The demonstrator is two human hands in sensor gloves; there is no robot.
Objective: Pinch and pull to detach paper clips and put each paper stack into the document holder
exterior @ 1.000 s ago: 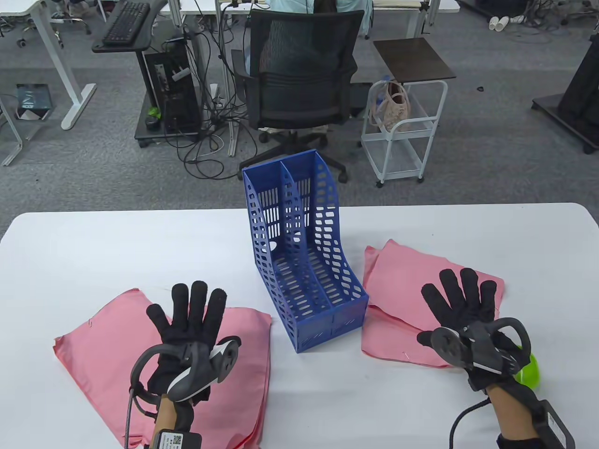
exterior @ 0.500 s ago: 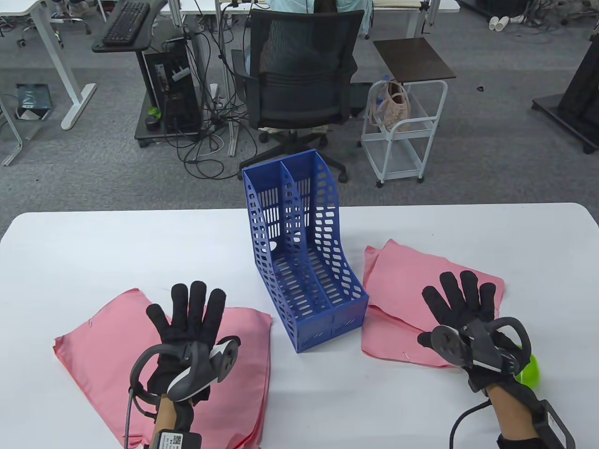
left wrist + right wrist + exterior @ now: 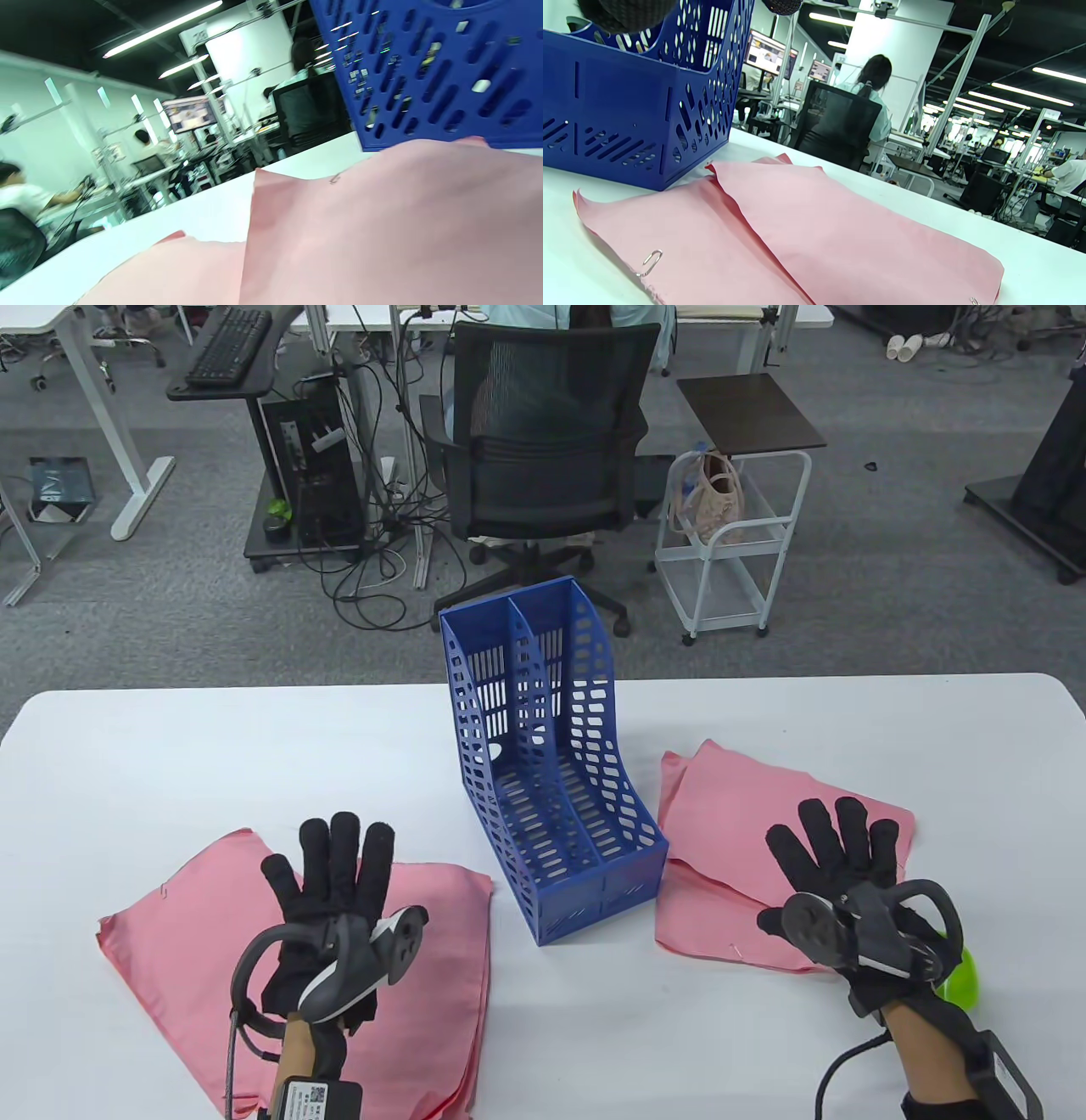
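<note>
Right, the blue document holder (image 3: 551,780) stands mid-counter (image 3: 254,746), both slots bare. Left of it, the left hand (image 3: 327,891) hovers flat over a pink paper stack (image 3: 170,933) — fingers straight, holding nothing. Right of it, the right hand (image 3: 836,857) spreads over another pink stack (image 3: 721,806), gripping nothing. A paper clip (image 3: 650,262) sits on that stack's near edge. No legible writing — the wrist label is too small.

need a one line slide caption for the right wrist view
Two overlapping pink paper stacks on a white table beside a blue document holder, a paper clip on the near stack's edge.
</note>
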